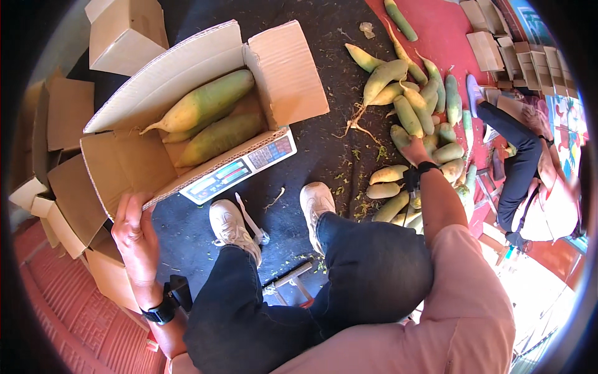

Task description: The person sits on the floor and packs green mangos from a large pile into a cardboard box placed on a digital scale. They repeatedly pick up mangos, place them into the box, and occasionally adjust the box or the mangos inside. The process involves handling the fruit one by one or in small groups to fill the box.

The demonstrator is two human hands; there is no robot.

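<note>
An open cardboard box (128, 163) stands on a weighing scale (240, 169) and holds a few long green-and-yellow radishes (205, 103). My left hand (134, 234) grips the box's near flap at its lower corner. My right hand (414, 149) reaches into a pile of the same radishes (405, 106) on the dark ground to my right; its fingers are hidden among them, so I cannot tell whether it holds one. Both wrists wear black bands. My two white shoes (233, 227) rest just below the scale.
Several empty cardboard boxes (65, 206) are stacked at the left, another (124, 31) at the top. A seated person in dark trousers (517, 162) is at the right, next to flat cartons (498, 50) on a red mat. Leaf scraps litter the ground.
</note>
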